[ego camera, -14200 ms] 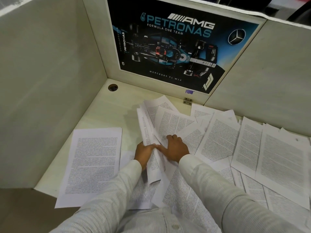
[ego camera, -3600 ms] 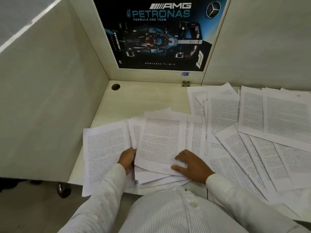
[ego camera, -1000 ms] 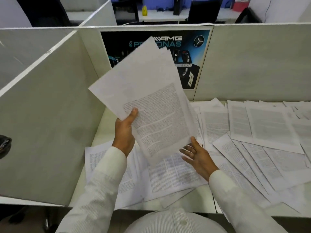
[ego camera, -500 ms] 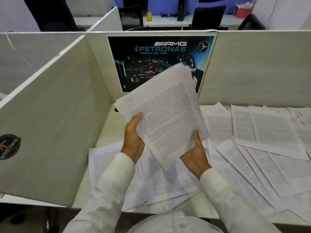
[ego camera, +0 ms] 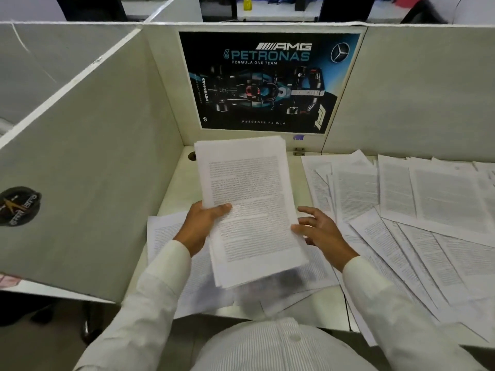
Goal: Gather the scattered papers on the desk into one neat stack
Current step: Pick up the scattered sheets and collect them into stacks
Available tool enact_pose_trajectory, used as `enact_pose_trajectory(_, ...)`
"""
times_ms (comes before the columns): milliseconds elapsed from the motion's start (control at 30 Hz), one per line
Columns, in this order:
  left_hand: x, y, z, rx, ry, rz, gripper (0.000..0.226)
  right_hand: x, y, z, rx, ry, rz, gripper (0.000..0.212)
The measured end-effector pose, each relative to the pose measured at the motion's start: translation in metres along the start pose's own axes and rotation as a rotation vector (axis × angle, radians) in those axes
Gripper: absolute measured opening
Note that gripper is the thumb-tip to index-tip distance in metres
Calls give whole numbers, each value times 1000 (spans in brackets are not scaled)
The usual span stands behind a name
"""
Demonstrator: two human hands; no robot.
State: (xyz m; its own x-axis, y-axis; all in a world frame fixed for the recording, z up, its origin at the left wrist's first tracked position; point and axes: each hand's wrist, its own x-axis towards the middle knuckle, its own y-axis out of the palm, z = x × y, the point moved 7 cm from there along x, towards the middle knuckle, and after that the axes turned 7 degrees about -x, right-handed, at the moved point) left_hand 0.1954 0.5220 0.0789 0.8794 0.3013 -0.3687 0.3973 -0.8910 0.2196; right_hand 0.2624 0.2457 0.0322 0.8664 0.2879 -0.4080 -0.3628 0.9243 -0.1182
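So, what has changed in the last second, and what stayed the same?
The held bundle of papers swung from tilted to nearly straight. The left hand keeps gripping it; the right hand now touches its edge, fingers open. Loose sheets on the desk stayed put.

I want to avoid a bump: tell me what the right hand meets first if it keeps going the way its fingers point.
The right hand is open, its fingers pointing left toward the held stack. It would likely meet that stack's right edge first; a fingertip seems already at it, though depth is unclear.
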Motion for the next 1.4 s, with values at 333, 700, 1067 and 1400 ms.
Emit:
enact_pose_trajectory(333,-35,-13,49,-254,-259,25,39,-11,48,-6,73,-7,57,28)
enact_pose_trajectory(700,-50,-78,69,29,-174,-270,21,-3,116,-18,-201,14,223,29)
enact_pose_trajectory(1067,-58,-163,66,292,-170,-570,27,5,182,-30,-425,103,473,42)
enact_pose_trajectory(1400,-56,-134,77,456,-130,-604,27,-7,83,-70,-679,-122,159,29)
